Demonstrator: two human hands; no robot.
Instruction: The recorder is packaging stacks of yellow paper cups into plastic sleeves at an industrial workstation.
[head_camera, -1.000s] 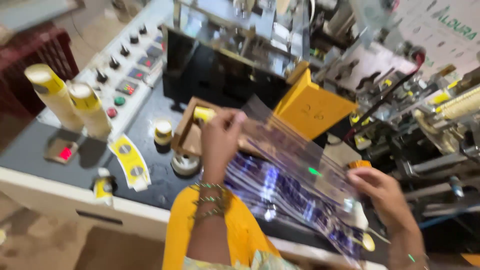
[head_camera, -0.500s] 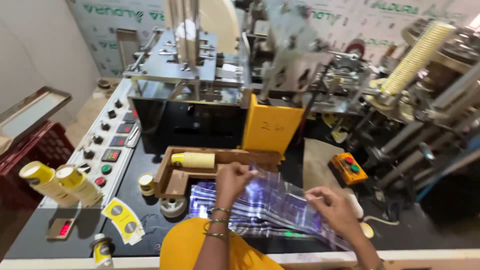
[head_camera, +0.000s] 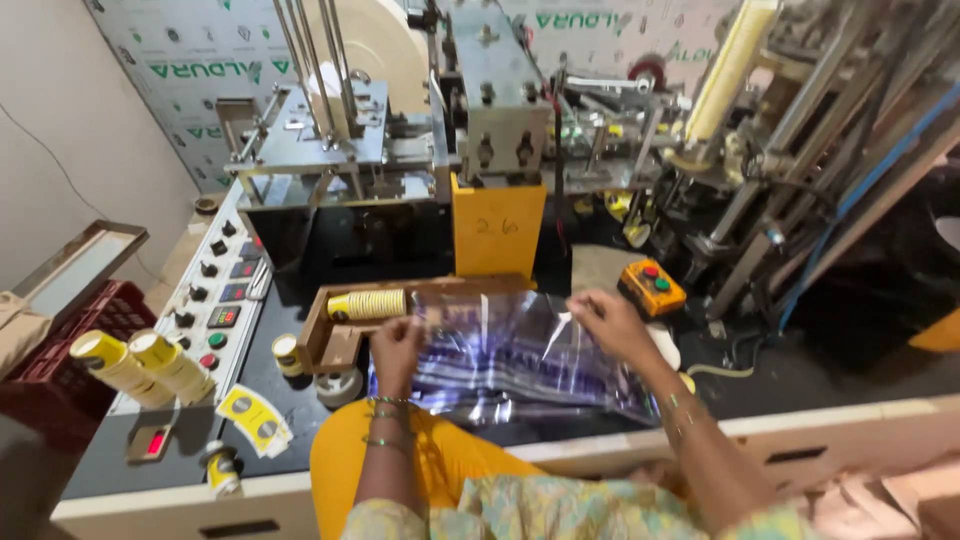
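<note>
A clear plastic bag (head_camera: 510, 360) with dark printing lies spread on the machine's black deck. My left hand (head_camera: 397, 347) grips its left edge, bangles on the wrist. My right hand (head_camera: 608, 322) pinches the bag's upper right edge. Just beyond the bag, a stack of yellow paper cups (head_camera: 368, 304) lies on its side in a wooden tray (head_camera: 330, 340).
Two upright cup stacks (head_camera: 140, 365) stand at the left beside a control panel (head_camera: 215, 300) with knobs and buttons. Flat yellow cup blanks (head_camera: 252, 417) lie near the front edge. An orange button box (head_camera: 650, 287) sits right of the bag. A yellow block (head_camera: 497, 228) and machinery stand behind.
The view has risen and steadied. My right hand has moved up and left along the bag toward its top edge. My left hand keeps its hold on the bag's left side.
</note>
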